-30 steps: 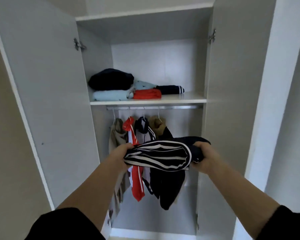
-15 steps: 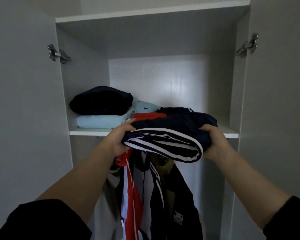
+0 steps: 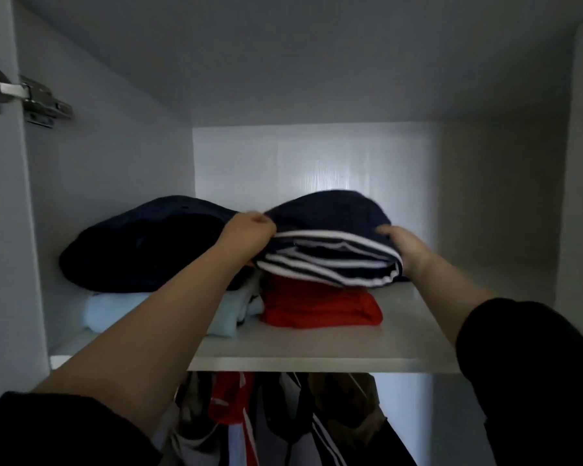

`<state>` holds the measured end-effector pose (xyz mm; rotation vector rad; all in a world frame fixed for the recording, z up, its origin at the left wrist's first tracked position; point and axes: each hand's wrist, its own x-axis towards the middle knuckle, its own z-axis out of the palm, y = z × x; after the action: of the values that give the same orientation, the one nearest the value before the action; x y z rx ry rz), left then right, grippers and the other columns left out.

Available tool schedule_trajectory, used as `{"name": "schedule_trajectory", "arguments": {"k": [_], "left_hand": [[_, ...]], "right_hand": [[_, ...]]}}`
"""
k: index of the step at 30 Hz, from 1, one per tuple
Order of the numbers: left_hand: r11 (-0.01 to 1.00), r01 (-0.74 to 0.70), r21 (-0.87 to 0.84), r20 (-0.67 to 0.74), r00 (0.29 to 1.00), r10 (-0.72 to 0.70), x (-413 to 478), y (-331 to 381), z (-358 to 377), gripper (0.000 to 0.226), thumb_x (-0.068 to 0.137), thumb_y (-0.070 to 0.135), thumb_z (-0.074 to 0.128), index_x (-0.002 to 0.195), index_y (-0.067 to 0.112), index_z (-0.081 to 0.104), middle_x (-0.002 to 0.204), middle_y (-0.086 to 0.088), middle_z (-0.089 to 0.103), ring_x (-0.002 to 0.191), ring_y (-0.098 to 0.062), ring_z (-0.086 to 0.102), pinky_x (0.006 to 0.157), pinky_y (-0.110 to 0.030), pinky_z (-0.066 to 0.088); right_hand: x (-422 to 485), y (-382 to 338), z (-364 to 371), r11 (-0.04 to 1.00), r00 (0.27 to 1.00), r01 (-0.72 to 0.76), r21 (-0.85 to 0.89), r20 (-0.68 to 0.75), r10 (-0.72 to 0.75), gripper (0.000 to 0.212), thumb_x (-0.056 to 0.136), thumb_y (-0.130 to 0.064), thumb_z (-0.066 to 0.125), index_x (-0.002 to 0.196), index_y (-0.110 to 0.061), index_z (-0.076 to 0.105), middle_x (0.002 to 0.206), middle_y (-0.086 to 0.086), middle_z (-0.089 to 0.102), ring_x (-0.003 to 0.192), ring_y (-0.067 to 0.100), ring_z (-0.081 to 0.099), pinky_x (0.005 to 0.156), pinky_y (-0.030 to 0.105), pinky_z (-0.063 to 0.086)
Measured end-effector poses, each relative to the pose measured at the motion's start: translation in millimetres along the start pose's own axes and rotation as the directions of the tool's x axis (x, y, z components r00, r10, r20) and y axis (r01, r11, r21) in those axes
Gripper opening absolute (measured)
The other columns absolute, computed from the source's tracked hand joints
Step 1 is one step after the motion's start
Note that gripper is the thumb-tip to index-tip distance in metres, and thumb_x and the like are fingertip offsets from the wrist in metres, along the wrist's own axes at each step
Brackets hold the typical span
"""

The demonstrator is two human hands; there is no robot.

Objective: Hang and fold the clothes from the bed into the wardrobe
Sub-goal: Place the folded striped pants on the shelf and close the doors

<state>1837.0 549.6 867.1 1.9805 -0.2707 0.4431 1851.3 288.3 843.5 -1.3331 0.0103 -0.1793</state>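
A folded navy garment with white stripes (image 3: 330, 243) lies on top of a folded red garment (image 3: 320, 306) on the wardrobe shelf (image 3: 317, 351). My left hand (image 3: 249, 235) grips its left end with curled fingers. My right hand (image 3: 404, 248) holds its right end, the fingers partly hidden behind the cloth. Both forearms reach up over the shelf's front edge.
A folded dark navy garment (image 3: 145, 243) sits on a light blue one (image 3: 115, 311) at the shelf's left. Bare shelf lies to the right. Hung clothes (image 3: 283, 418) show below the shelf. A door hinge (image 3: 27, 99) is at the upper left.
Both hands have carried the striped navy garment up from chest height and onto the shelf, setting it on the red garment. The view has moved closer to the shelf.
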Motion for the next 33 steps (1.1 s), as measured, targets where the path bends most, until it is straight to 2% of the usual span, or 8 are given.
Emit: {"name": "schedule_trajectory", "arguments": {"k": [3,5,10,14,18,25,30,33], "left_hand": [[0.701,-0.167,0.694,0.339,0.934,-0.113,5.2,-25.2,7.5,0.018,0.097,0.018,0.046,0.097,0.011,0.062,0.097,-0.005,0.059,0.077,-0.015,0.051,0.06,-0.02,0.045],[0.482,-0.258,0.837,0.301,0.953,-0.013,15.7,-24.0,15.8,0.023,0.097,0.024,0.044,0.084,0.01,0.057,0.089,-0.005,0.059,0.071,-0.015,0.048,0.055,-0.025,0.039],[0.627,-0.298,0.72,0.191,0.953,0.234,68.2,-0.9,61.4,0.03,0.099,0.021,0.036,0.104,0.007,0.063,0.106,-0.007,0.061,0.09,-0.022,0.055,0.073,-0.029,0.044],[0.556,-0.311,0.771,0.383,0.924,-0.014,80.2,-48.9,93.3,0.042,0.101,0.033,0.03,0.132,0.011,0.048,0.139,-0.014,0.046,0.124,-0.034,0.044,0.105,-0.048,0.036],[0.549,-0.307,0.778,0.48,0.853,-0.204,83.2,-94.2,112.1,0.052,0.101,0.036,0.027,0.145,0.009,0.026,0.158,-0.01,0.013,0.144,-0.038,0.007,0.114,-0.059,0.008],[0.611,-0.279,0.741,0.479,0.857,-0.189,83.8,-94.7,112.9,0.05,0.102,0.031,0.025,0.147,0.011,0.024,0.159,-0.01,0.011,0.144,-0.037,0.008,0.115,-0.057,0.007],[0.743,-0.272,0.612,0.479,0.874,-0.075,46.5,-83.4,102.3,0.051,0.101,0.034,0.018,0.146,0.015,0.033,0.155,-0.009,0.028,0.139,-0.03,0.029,0.114,-0.047,0.023],[0.629,-0.324,0.706,0.392,0.919,0.034,-0.9,-72.1,104.2,0.058,0.099,0.049,0.02,0.151,0.023,0.019,0.157,-0.005,0.023,0.139,-0.03,0.029,0.113,-0.047,0.022]], "right_hand": [[26.7,45.6,-8.5,0.957,0.986,-0.166,-0.237,-0.029,0.163,0.026,0.095,-0.006,0.042,0.075,-0.002,0.058,0.05,0.009,0.061,0.042,0.019,0.061,0.039,0.017,0.046],[37.3,49.0,-14.7,0.922,0.985,-0.172,-0.348,-0.03,0.172,0.03,0.094,-0.003,0.041,0.07,-0.001,0.059,0.051,0.009,0.061,0.044,0.018,0.06,0.04,0.016,0.045],[52.0,19.3,-2.1,0.675,0.974,-0.219,-0.705,-0.113,0.199,0.015,0.088,-0.005,0.049,0.085,0.001,0.062,0.061,0.012,0.066,0.051,0.022,0.064,0.048,0.024,0.051],[60.5,14.2,25.3,0.155,0.97,0.104,-0.982,0.066,-0.232,0.063,0.096,-0.031,0.052,0.149,-0.01,0.026,0.153,0.014,0.029,0.138,0.031,0.032,0.113,0.038,0.029],[60.6,64.6,35.4,-0.167,0.941,0.327,-0.93,0.306,0.144,0.051,0.105,-0.031,0.023,0.152,-0.012,0.017,0.16,0.01,0.009,0.148,0.024,0.004,0.119,0.039,0.005],[59.7,80.5,28.6,0.184,0.957,0.255,-0.949,0.22,-0.188,0.044,0.1,-0.031,0.038,0.142,-0.017,0.044,0.15,0.005,0.038,0.138,0.022,0.033,0.113,0.03,0.023],[16.8,83.1,14.6,0.166,0.957,0.201,-0.965,0.158,-0.242,0.046,0.101,-0.03,0.036,0.145,-0.015,0.038,0.152,0.008,0.036,0.138,0.026,0.034,0.111,0.03,0.026],[-31.8,87.7,-6.8,0.199,0.962,0.199,-0.96,0.152,-0.226,0.048,0.103,-0.027,0.035,0.148,-0.011,0.031,0.156,0.009,0.027,0.141,0.026,0.029,0.109,0.022,0.019]]}}
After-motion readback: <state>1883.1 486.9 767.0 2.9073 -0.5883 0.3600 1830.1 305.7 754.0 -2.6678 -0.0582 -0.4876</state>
